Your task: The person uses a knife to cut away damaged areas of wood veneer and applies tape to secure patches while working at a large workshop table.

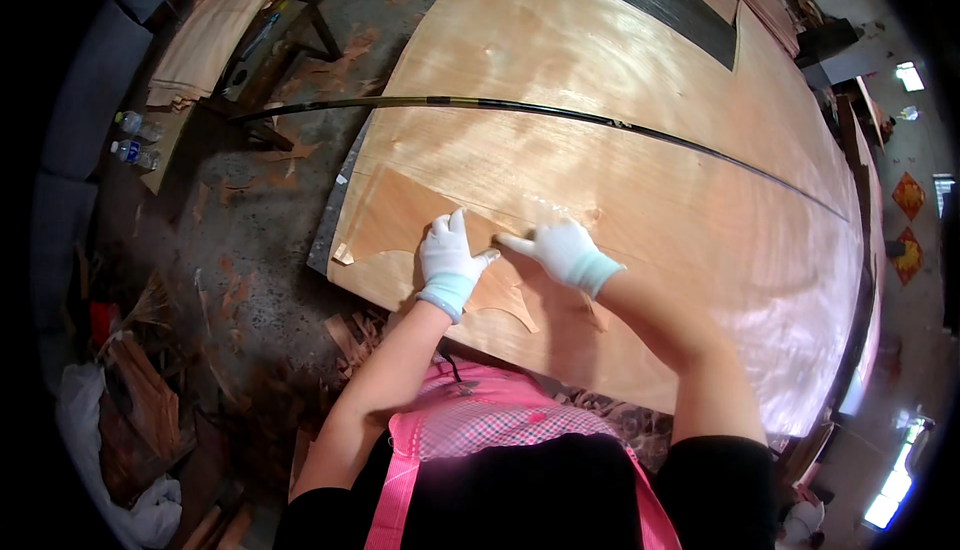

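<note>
1. Nearby, at the bottom, is the wearer's pink checked apron (500, 420); just past it begins a pale wood panel (680, 240).
2. The left hand (445, 250), white-gloved, lies on a thin tan veneer piece (392, 212), thumb spread apart from its fingers; the right hand (562, 248) is just beside it, one digit stretched leftward; its other fingers are hidden, so whether it pinches anything cannot be told.
3. The veneer piece lies at the panel's near left corner; its long axis slants from far left to near right, a tapered tongue pointing toward the wearer.
4. The step looks like positioning or flattening it; the next move probably calls for light, even pressure.
5. Farther, a long dark rod (480, 104) crosses the panel.
</note>
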A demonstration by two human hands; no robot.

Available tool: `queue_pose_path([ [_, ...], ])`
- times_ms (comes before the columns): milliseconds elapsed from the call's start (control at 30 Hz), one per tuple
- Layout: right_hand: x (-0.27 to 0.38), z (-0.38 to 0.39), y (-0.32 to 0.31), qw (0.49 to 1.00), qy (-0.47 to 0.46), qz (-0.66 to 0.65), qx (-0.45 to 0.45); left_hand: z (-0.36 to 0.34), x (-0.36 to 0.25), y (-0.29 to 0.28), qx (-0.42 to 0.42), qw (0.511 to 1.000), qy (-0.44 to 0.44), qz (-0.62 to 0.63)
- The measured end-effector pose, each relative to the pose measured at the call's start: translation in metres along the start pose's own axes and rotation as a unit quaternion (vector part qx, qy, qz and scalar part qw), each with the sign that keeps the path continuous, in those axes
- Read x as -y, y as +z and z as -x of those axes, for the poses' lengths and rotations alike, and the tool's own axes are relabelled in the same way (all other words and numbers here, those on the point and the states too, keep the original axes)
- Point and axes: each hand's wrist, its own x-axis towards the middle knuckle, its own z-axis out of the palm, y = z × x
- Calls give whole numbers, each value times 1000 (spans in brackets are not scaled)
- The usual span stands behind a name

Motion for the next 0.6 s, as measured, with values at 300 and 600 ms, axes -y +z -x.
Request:
queue_pose_path([
  [300, 66, 92, 78, 918, 287, -269, 50, 1, -4, -4, 21, 1000, 4, 3],
  [600, 32, 69, 54, 888, 356, -215, -198, -3, -16, -7, 52, 998, -6, -24],
])
